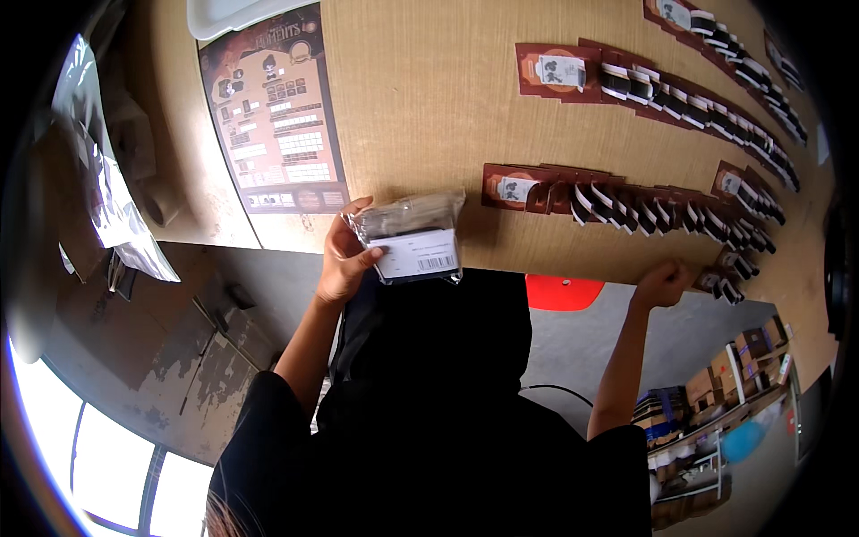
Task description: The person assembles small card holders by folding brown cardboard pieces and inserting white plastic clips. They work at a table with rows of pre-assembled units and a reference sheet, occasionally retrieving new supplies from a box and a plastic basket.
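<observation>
In my left hand point(343, 259) is a clear plastic packet point(413, 237) with a white barcode label facing up. My thumb lies on its front and my fingers are at its left side and behind it. The packet is held at the table's front edge, and what is inside is partly hidden by glare. Over on the right, my right hand point(664, 285) rests at the table edge with its fingers curled closed. Beside it lies a small group of dark red cards with black-and-white pieces point(727, 279). Whatever those fingers hold, if anything, is hidden.
Overlapping rows of dark red cards point(553, 183) run across the right of the wooden table point(420, 98). A printed brown sheet point(276, 125) lies left, below a white tray point(234, 16). Silvery plastic film point(107, 179) hangs far left. A red stool point(564, 293) shows beneath the edge.
</observation>
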`<state>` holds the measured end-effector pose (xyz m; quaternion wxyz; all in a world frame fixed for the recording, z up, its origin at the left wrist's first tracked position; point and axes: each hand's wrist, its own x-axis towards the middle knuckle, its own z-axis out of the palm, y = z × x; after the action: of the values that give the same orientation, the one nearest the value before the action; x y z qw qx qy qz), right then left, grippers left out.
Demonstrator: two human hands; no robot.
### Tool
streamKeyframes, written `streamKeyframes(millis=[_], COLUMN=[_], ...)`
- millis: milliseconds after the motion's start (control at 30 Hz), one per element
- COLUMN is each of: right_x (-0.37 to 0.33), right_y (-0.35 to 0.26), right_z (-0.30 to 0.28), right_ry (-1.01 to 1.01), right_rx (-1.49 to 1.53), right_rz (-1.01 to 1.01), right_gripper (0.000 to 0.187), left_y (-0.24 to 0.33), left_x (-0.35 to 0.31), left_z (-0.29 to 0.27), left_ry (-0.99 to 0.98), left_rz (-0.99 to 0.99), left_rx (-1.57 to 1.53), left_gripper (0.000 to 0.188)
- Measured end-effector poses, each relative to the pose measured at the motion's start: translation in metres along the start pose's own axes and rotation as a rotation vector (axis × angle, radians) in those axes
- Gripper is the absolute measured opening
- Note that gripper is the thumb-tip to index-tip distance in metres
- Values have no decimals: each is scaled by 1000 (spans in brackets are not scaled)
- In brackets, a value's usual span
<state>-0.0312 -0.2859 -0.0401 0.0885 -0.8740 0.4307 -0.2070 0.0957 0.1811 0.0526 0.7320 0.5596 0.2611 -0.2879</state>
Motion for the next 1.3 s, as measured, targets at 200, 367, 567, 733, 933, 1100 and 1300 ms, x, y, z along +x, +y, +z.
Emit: streamKeyframes(millis=[200, 367, 567, 733, 933, 1100, 1300], right_x=[3, 3, 4, 3, 4, 4, 6], right_y=[-15, -6, -9, -13, -11, -8, 3], right_z=[-2, 0, -1, -2, -1, 0, -2], right_ry=[14, 20, 7, 10, 11, 4, 0], right_rx=[-94, -117, -119, -126, -122, -133, -110], right_rz=[-77, -107, -112, -128, -136, -125, -84], right_gripper=[20, 21, 22, 23, 24, 23, 19], left_y=[7, 20, 28, 33, 37, 36, 36], left_x=[-13, -10, -11, -10, -8, -7, -1], left_z=[-2, -6, -6, -5, -6, -7, -5], left_ry=[-133, -172, -229, -285, -317, -316, -238], left_rz=[57, 107, 115, 177, 206, 190, 109], left_rx=[20, 51, 122, 234, 285, 266, 202], left_gripper=[68, 60, 57, 54, 54, 53, 57])
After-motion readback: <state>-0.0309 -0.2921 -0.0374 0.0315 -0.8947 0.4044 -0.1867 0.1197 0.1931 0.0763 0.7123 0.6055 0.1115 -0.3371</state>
